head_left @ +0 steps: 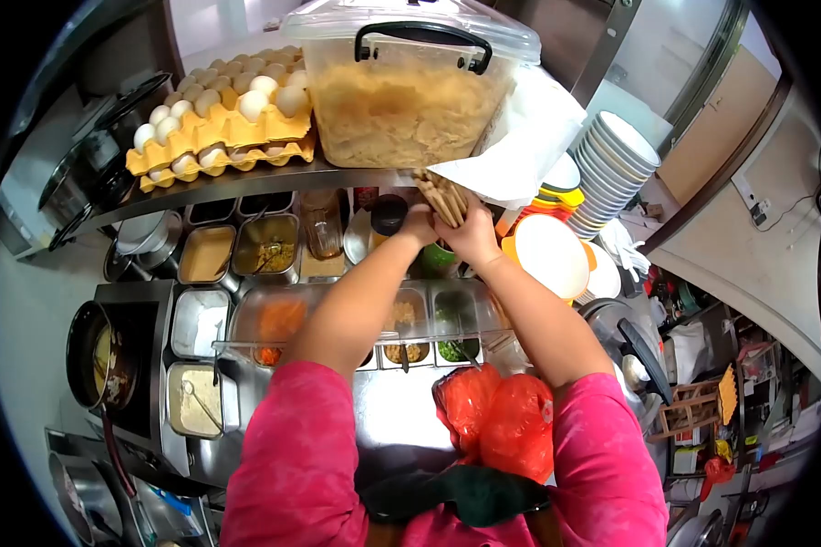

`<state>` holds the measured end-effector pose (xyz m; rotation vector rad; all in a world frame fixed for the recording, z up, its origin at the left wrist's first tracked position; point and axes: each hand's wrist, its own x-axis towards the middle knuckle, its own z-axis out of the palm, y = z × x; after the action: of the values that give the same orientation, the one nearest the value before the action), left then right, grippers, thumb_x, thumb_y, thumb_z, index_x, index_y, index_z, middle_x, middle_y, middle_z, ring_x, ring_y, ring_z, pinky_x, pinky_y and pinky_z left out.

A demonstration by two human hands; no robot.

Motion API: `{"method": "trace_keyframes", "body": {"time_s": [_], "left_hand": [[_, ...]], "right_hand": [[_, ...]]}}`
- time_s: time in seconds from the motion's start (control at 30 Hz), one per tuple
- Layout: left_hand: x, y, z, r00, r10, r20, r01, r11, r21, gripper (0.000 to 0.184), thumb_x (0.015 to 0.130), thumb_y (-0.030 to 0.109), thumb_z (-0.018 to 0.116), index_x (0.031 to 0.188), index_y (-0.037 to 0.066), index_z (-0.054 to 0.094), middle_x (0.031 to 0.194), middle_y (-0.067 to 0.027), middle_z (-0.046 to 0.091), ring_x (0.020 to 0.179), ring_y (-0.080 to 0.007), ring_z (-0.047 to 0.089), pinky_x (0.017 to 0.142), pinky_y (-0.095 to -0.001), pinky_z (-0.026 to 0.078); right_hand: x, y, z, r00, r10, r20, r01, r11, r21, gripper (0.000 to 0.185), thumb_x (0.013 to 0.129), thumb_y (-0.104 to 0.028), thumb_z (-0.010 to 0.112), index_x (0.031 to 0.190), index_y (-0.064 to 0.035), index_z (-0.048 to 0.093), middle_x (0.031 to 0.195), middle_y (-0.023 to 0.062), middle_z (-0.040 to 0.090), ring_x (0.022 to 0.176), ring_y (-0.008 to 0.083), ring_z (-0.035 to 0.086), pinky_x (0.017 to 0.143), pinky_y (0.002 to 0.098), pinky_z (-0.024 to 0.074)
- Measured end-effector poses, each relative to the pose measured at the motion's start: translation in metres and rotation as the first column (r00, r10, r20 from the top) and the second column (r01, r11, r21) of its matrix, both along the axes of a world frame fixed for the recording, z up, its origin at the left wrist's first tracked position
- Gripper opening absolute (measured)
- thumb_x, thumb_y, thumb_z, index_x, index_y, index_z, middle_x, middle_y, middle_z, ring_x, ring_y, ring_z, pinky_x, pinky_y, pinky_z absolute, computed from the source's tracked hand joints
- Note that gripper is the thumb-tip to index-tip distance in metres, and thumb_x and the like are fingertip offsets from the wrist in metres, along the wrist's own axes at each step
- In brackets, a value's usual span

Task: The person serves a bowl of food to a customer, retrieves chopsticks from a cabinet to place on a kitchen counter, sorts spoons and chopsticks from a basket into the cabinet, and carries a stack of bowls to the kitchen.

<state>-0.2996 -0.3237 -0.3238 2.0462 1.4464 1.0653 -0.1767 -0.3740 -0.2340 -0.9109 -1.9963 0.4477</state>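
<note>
A bundle of pale wooden chopsticks (444, 201) is gripped between my hands, just below the front edge of the metal shelf (356, 176). My right hand (471, 239) is closed around the bundle from the right. On the other side, my left hand (417, 228) is closed against its lower left part; some of its fingers are hidden. White paper (488, 175) hangs over the shelf edge right above the sticks. Close by my left hand stands a jar with a black lid (389, 214). A green container (438, 260) shows beneath my hands.
On the shelf are egg trays (219, 132) and a clear lidded tub (401, 114). Stacked bowls (616, 164) and an orange-rimmed bowl (547, 255) stand right. Red plastic bags (497, 415) lie on the counter near me. A frying pan (87, 356) sits left, beside several ingredient tins.
</note>
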Motion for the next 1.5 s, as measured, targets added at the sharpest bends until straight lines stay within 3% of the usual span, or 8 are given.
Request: {"method": "trace_keyframes", "body": {"time_s": [0.1, 0.17, 0.37, 0.43, 0.57, 0.67, 1.17, 1.5], "left_hand": [[-0.014, -0.012, 0.006, 1.000, 0.023, -0.002, -0.023, 1.000, -0.013, 0.030, 0.081, 0.021, 0.045, 0.107, 0.006, 0.052, 0.109, -0.0064, 0.054, 0.101, -0.0181, 0.050, 0.084, -0.0280, 0.040], [-0.028, -0.027, 0.023, 0.661, -0.224, 0.716, 0.420, 0.902, -0.105, 0.030, 0.082, 0.013, 0.045, 0.107, -0.001, 0.050, 0.108, -0.0122, 0.054, 0.097, -0.0213, 0.053, 0.081, -0.0320, 0.042], [-0.045, -0.016, -0.006, 0.788, -0.419, 0.451, 0.478, 0.878, -0.019, 0.034, 0.073, 0.010, 0.061, 0.103, -0.001, 0.051, 0.099, -0.0116, 0.056, 0.089, -0.0191, 0.056, 0.077, -0.0305, 0.045], [-0.036, -0.026, 0.009, 0.276, -0.160, 0.948, 0.708, 0.701, -0.088, 0.026, 0.086, 0.009, 0.043, 0.108, -0.002, 0.049, 0.102, -0.0184, 0.055, 0.085, -0.0248, 0.058, 0.072, -0.0327, 0.048], [-0.028, 0.018, -0.054, 0.927, -0.005, 0.374, 0.049, 0.993, -0.109, 0.023, 0.079, 0.014, 0.053, 0.095, -0.003, 0.052, 0.084, -0.0120, 0.058, 0.067, -0.0196, 0.056, 0.070, -0.0264, 0.044], [-0.019, -0.048, 0.016, 0.991, 0.128, -0.044, -0.131, 0.838, -0.530, 0.017, 0.077, 0.012, 0.046, 0.090, 0.002, 0.053, 0.082, -0.0122, 0.058, 0.077, -0.0207, 0.054, 0.071, -0.0305, 0.042], [0.001, -0.033, -0.011, 0.860, -0.483, -0.166, 0.046, 0.397, -0.917, 0.061, 0.085, 0.053, 0.025, 0.124, 0.009, 0.038, 0.129, -0.0145, 0.036, 0.118, -0.0277, 0.035, 0.096, -0.0363, 0.026], [0.003, -0.022, -0.034, 0.775, -0.511, -0.371, 0.067, 0.650, -0.757, 0.040, 0.083, 0.034, 0.043, 0.107, 0.003, 0.053, 0.111, -0.0186, 0.051, 0.101, -0.0313, 0.050, 0.085, -0.0366, 0.038]], "right_hand": [[-0.002, 0.014, -0.008, 0.992, 0.080, 0.094, -0.079, 0.997, -0.014, 0.045, 0.063, -0.013, 0.067, 0.103, 0.0001, 0.051, 0.092, 0.0175, 0.059, 0.085, 0.0265, 0.058, 0.075, 0.0311, 0.0453], [-0.003, 0.011, -0.004, 0.988, 0.138, 0.076, -0.136, 0.990, -0.026, 0.041, 0.063, -0.012, 0.067, 0.100, -0.0009, 0.052, 0.089, 0.0155, 0.058, 0.085, 0.0275, 0.057, 0.075, 0.0312, 0.0452], [-0.018, -0.004, -0.005, 0.906, 0.307, 0.293, -0.386, 0.883, 0.268, 0.030, 0.057, -0.009, 0.065, 0.084, -0.0047, 0.054, 0.073, 0.0134, 0.056, 0.074, 0.0304, 0.055, 0.067, 0.0348, 0.0441], [-0.003, 0.006, -0.020, 0.957, 0.288, 0.023, -0.288, 0.950, 0.122, 0.033, 0.057, -0.005, 0.065, 0.088, -0.0025, 0.054, 0.076, 0.0141, 0.057, 0.077, 0.0312, 0.056, 0.067, 0.0334, 0.0455], [0.007, 0.017, -0.027, 0.985, 0.126, -0.117, -0.121, 0.991, 0.048, 0.025, 0.061, -0.005, 0.066, 0.084, -0.0022, 0.056, 0.072, 0.0111, 0.058, 0.069, 0.0263, 0.057, 0.064, 0.0320, 0.0461], [0.013, 0.038, -0.055, 0.994, 0.048, -0.099, -0.062, 0.988, -0.140, 0.024, 0.064, -0.010, 0.067, 0.084, -0.0003, 0.058, 0.075, 0.0122, 0.060, 0.069, 0.0234, 0.059, 0.064, 0.0301, 0.0459], [0.029, 0.037, -0.076, 0.900, 0.003, -0.437, -0.249, 0.825, -0.507, 0.047, 0.065, -0.015, 0.071, 0.102, 0.0036, 0.047, 0.094, 0.0140, 0.058, 0.088, 0.0221, 0.056, 0.077, 0.0304, 0.0430], [0.088, -0.031, -0.017, 0.998, 0.046, 0.035, -0.018, 0.820, -0.573, 0.063, 0.066, -0.016, 0.069, 0.117, 0.0038, 0.038, 0.110, 0.0191, 0.051, 0.102, 0.0253, 0.050, 0.085, 0.0308, 0.0402]]}}
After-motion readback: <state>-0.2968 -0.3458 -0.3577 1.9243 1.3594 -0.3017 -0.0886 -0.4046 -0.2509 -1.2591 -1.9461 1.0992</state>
